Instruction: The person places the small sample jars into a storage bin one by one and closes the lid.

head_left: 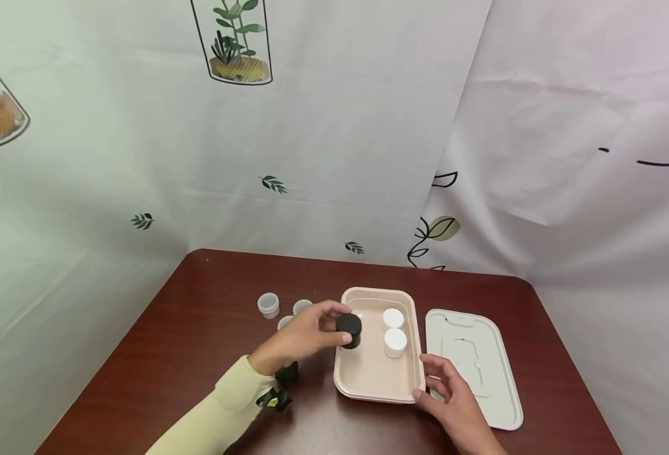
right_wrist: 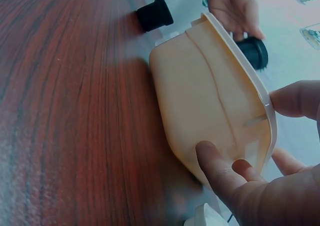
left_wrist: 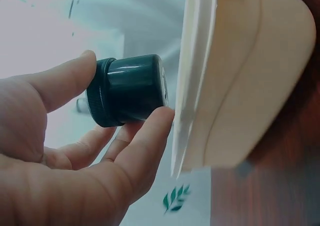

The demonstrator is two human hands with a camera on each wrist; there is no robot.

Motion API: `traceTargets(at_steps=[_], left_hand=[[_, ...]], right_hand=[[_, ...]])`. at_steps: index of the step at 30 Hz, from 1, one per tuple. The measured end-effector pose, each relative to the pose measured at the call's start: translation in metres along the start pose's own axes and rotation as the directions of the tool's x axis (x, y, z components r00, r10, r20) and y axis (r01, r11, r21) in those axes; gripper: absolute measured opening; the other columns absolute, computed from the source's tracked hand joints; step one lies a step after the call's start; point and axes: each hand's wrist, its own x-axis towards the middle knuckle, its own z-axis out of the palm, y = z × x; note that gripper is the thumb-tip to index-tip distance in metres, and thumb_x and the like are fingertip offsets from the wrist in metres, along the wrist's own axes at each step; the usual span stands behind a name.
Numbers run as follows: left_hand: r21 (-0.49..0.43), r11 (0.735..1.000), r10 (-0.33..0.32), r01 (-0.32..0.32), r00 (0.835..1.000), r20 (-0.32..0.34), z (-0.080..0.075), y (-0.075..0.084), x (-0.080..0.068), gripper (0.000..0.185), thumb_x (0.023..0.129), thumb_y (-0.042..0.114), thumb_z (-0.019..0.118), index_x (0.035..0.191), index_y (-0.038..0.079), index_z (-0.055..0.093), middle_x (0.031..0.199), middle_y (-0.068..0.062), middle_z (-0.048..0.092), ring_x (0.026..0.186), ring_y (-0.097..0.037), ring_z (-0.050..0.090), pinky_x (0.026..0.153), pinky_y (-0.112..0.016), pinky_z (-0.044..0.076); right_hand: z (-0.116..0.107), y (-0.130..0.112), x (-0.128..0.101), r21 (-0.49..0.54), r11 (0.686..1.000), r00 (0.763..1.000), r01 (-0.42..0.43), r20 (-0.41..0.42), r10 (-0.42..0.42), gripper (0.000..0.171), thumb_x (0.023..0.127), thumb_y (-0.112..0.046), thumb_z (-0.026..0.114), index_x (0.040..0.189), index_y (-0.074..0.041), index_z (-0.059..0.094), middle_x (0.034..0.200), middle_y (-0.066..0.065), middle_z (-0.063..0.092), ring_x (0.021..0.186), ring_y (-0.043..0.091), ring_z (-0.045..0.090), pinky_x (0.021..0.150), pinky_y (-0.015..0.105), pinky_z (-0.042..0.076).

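Note:
My left hand (head_left: 306, 332) pinches a black screw-top jar (head_left: 349, 330) between thumb and fingers, over the left side of a beige plastic tub (head_left: 368, 379). In the left wrist view the jar (left_wrist: 132, 88) lies sideways in the picture, its ridged lid by the thumb and a fingertip near its base. My right hand (head_left: 450, 398) holds the tub at its right front corner. In the right wrist view one digit meets the rim and other fingers (right_wrist: 212, 158) lie against the outer wall. Two white-lidded jars (head_left: 395, 343) stand inside the tub.
A pale lid (head_left: 476, 366) lies flat to the right of the tub. On the left are several small translucent cups (head_left: 268, 305), partly behind the left hand. Another black jar (right_wrist: 154, 14) stands near the left wrist. A printed cloth (head_left: 334, 158) hangs behind the table.

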Motion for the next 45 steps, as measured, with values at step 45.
traceTargets(at_steps=[45], left_hand=[[0.358, 0.934, -0.027, 0.018, 0.999, 0.021, 0.094, -0.001, 0.043, 0.044, 0.073, 0.008, 0.096, 0.108, 0.012, 0.068, 0.088, 0.0, 0.073, 0.075, -0.002, 0.059, 0.073, -0.02, 0.048]], right_hand=[[-0.001, -0.001, 0.0, 0.015, 0.999, 0.999, -0.044, 0.024, 0.043, 0.062, 0.09, -0.001, 0.079, 0.145, -0.007, 0.053, 0.144, 0.021, 0.057, 0.115, 0.013, 0.068, 0.084, 0.028, 0.061]])
